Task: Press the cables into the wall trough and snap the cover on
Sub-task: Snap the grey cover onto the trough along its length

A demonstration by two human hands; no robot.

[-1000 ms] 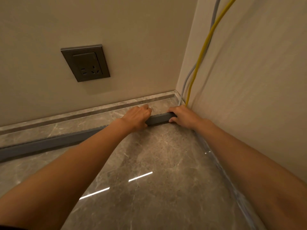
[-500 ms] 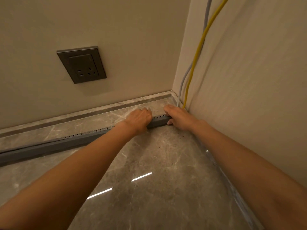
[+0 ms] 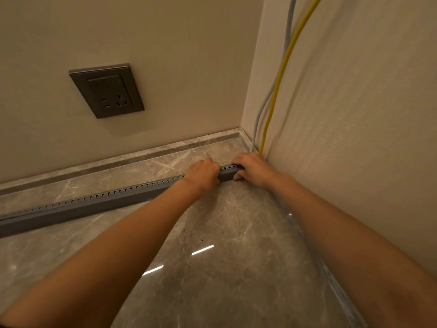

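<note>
A long grey slotted cable trough (image 3: 99, 204) lies on the marble floor, running from the left edge toward the corner. My left hand (image 3: 203, 172) is curled over it near its right end, fingers closed on its top. My right hand (image 3: 251, 168) grips the very end of the trough beside the right wall. A yellow cable (image 3: 281, 76) and a grey cable (image 3: 267, 100) run down the right wall into the corner, ending behind my right hand. Whether the cables enter the trough is hidden by my hands.
A dark wall socket (image 3: 107, 91) is set in the back wall above the trough. A marble skirting ledge (image 3: 142, 152) runs along the back wall. The right wall (image 3: 354, 138) stands close beside my right arm.
The trough has tilted so its row of slots along the top edge shows. Both hands have shifted slightly toward the corner while staying on it.
</note>
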